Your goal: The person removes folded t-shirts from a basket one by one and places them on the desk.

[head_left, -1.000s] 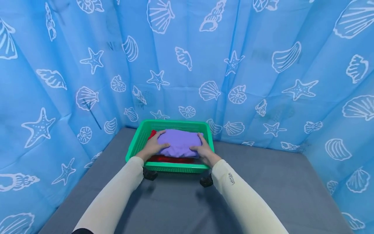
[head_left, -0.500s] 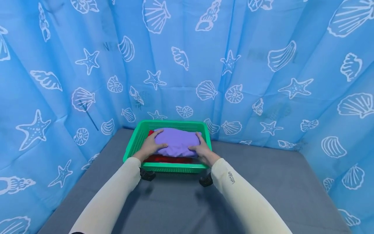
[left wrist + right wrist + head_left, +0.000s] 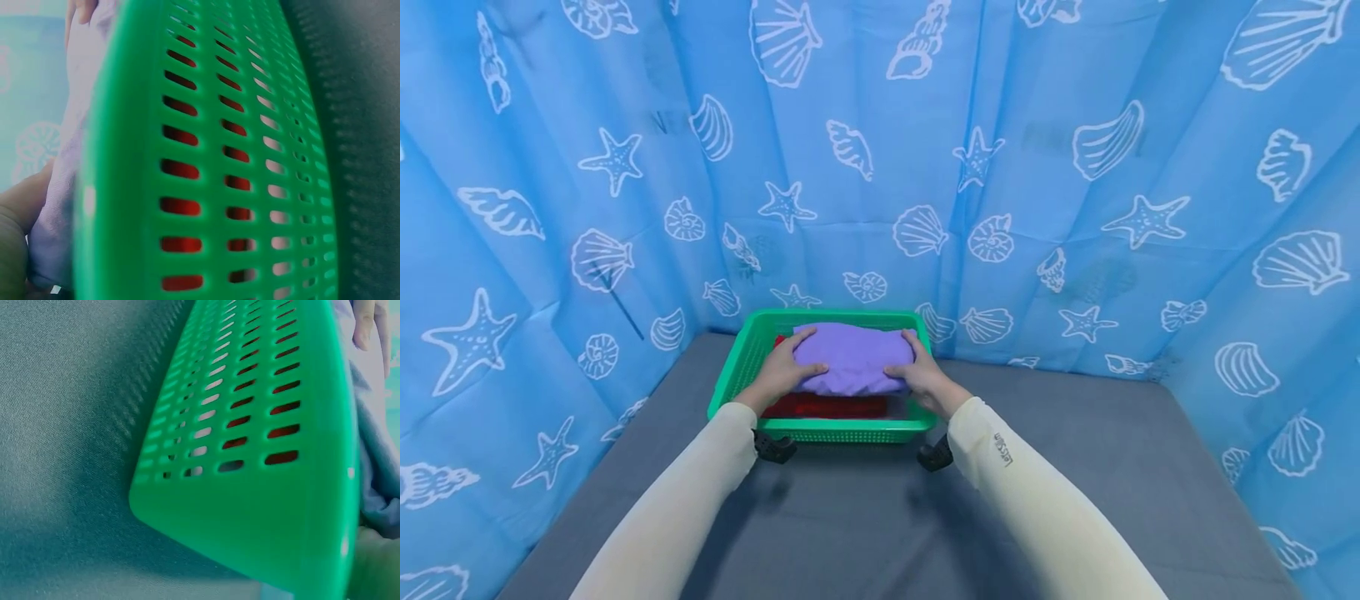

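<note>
A purple folded cloth (image 3: 853, 358) is held between both hands, over the inside of a green plastic basket (image 3: 842, 429). My left hand (image 3: 777, 371) grips its left end, thumb on the near face. At the right end, my right hand (image 3: 927, 379) grips it the same way. Red cloth (image 3: 827, 407) lies below it in the basket. In the left wrist view, the purple cloth (image 3: 57, 194) shows beyond the basket's rim, with the left thumb (image 3: 28, 197) against it. The right wrist view is mostly the basket's slotted side (image 3: 262, 506); fingers of the other hand (image 3: 364, 325) touch the cloth.
The basket stands near the back of a grey table (image 3: 865, 525). Behind and on both sides hangs a blue curtain (image 3: 850, 217) with white shells and starfish. Something pale shows through the basket's lower slots (image 3: 275, 190).
The purple cloth has risen slightly with both hands, and more red cloth shows beneath it. The head view has turned slightly right, so the scene sits further left.
</note>
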`<state>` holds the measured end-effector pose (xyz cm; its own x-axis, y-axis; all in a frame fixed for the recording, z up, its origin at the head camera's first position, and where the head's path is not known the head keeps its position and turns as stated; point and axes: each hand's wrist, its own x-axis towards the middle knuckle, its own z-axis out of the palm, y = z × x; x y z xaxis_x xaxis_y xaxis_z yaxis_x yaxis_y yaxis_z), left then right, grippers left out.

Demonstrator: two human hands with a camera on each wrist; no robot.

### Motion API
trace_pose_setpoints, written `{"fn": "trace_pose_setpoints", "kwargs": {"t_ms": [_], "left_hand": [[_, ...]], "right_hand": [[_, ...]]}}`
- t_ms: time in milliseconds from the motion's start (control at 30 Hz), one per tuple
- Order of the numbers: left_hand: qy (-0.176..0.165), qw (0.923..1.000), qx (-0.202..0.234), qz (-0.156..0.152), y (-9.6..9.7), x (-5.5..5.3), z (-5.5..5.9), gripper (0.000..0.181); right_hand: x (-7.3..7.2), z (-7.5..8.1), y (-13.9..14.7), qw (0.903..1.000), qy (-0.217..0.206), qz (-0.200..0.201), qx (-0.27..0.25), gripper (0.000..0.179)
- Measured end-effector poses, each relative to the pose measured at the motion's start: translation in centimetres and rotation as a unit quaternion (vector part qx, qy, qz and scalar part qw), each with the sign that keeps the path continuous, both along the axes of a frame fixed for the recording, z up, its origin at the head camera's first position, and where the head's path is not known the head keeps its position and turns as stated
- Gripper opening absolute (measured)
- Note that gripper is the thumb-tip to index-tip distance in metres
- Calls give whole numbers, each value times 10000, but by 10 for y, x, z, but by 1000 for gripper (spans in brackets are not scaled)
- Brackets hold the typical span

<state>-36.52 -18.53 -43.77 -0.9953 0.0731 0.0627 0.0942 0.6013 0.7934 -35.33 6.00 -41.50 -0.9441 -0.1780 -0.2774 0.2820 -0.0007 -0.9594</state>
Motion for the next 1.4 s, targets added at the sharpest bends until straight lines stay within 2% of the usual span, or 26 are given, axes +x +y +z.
{"fn": "trace_pose_setpoints", "kwargs": {"t_ms": [300,467,600,767,900,1000,1233,1300,1400], "left_hand": [[5,9999,114,42,9,0,5,74],[32,9991,405,74,17,2,10,72],[-46,9968,797,-36,25,3,12,70],[-520,9887,1309,-517,33,3,12,73],[-1002,9769,1648,-922,39,3,12,75],[-1258,9688,1824,-1109,43,3,12,78],[-1712,9568,2029,-1185,55,3,13,79],[-1739,9565,2023,-1182,58,4,13,79],[-1647,9605,1903,-1185,62,5,14,79]], "right_hand": [[1,6,13,9997,71,-5,-221,75],[0,8,24,9994,202,-78,-253,69],[1,8,35,9991,325,-140,-243,67],[3,8,50,9986,482,-73,-226,68],[5,7,60,9977,553,8,-404,70],[7,6,66,9969,609,90,-480,70],[12,3,81,9964,615,148,-559,69],[14,3,84,9962,648,167,-560,69],[17,2,89,9957,682,163,-600,69]]}}
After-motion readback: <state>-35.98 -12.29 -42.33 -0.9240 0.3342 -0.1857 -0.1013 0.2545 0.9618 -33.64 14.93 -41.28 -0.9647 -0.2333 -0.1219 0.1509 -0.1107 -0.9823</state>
